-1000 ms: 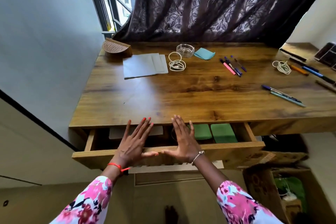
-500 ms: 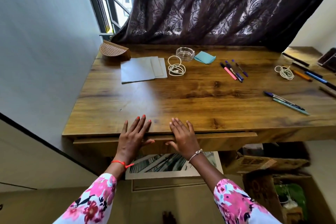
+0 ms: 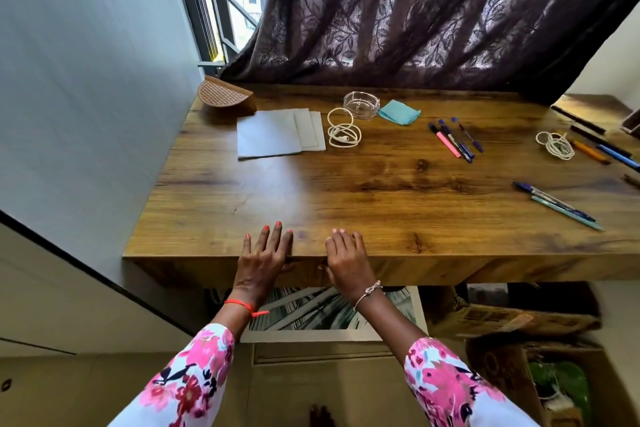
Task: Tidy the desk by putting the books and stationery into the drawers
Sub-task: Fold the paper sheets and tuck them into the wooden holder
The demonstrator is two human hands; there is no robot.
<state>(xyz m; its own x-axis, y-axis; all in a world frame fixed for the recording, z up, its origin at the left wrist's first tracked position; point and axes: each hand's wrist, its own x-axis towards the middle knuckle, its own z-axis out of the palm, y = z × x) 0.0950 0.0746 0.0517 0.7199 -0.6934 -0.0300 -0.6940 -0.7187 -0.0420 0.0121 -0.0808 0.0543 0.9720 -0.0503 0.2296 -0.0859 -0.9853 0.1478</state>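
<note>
My left hand (image 3: 264, 255) and my right hand (image 3: 346, 258) lie flat side by side over the front edge of the wooden desk (image 3: 381, 191), palms against the closed drawer front (image 3: 308, 270), fingers straight. On the desktop lie grey paper sheets (image 3: 273, 133) at back left, a group of pens (image 3: 453, 139) near the middle back, two more pens (image 3: 557, 204) at the right, and further pens (image 3: 602, 149) at the far right edge. Neither hand holds anything.
A coiled white cable (image 3: 343, 132), a glass dish (image 3: 361, 104), a blue cloth (image 3: 399, 112) and a woven holder (image 3: 225, 97) sit at the back. Another cable coil (image 3: 554, 145) lies right. A dark curtain (image 3: 415, 10) hangs behind. Boxes (image 3: 519, 322) stand under the desk.
The drawer was open a second ago, showing green items inside. Both hands pushed it in and it now sits flush under the desktop.
</note>
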